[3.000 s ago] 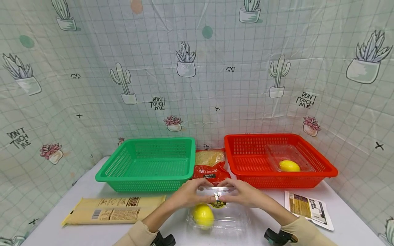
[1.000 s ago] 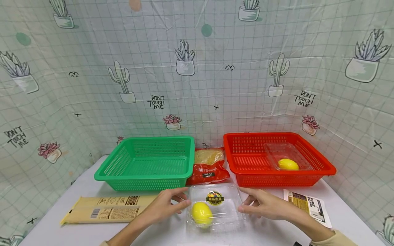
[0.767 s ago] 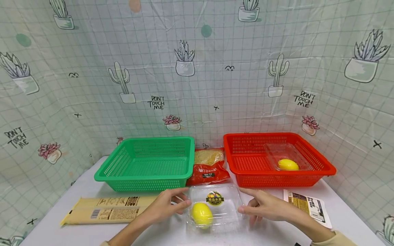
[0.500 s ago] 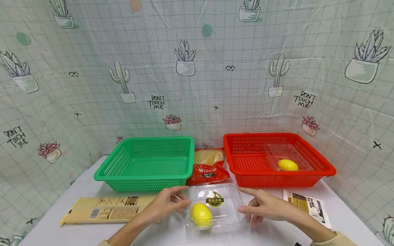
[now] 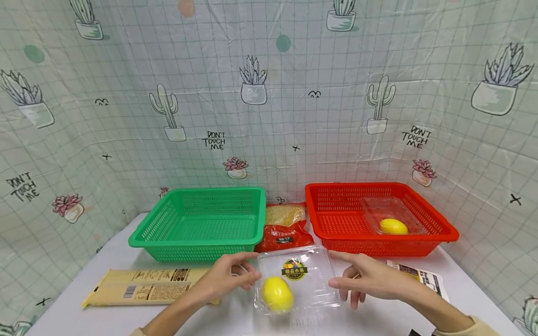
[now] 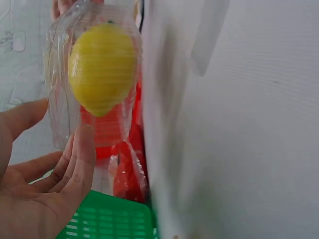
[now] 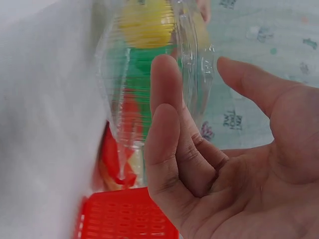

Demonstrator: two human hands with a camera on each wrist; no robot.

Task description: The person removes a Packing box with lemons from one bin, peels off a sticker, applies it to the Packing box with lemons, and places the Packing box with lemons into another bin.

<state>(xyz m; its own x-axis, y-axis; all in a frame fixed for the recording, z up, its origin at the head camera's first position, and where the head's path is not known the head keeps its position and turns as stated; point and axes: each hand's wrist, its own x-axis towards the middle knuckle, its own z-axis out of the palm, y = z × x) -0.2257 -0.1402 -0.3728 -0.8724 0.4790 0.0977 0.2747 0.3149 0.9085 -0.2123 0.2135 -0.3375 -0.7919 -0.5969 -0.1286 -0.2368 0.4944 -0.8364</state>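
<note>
A clear plastic clamshell box [image 5: 313,291] with a fruit label on its lid is in front of me, lid down. Inside, at its left end, lies a yellow lemon [image 5: 277,294], which also shows through the ribbed wall in the left wrist view. My left hand [image 5: 231,275] holds the box's left side between thumb and fingers. On the opposite side, my right hand [image 5: 367,277] grips the box the same way, its lower fingers curled. The box looks slightly raised off the white table, its near edge tilted.
A green basket [image 5: 197,249] stands back left, a red basket [image 5: 378,245] back right with another clear box [image 5: 391,205] and lemon [image 5: 393,227] inside. Between them lies a red food bag [image 5: 286,233]. A beige noodle pack [image 5: 147,287] lies left, a white pouch [image 5: 433,282] right.
Both hands have moved from the box's far edge to its two sides. Over the last half second the box has risen a little and tilted, its right side swinging slightly outward.
</note>
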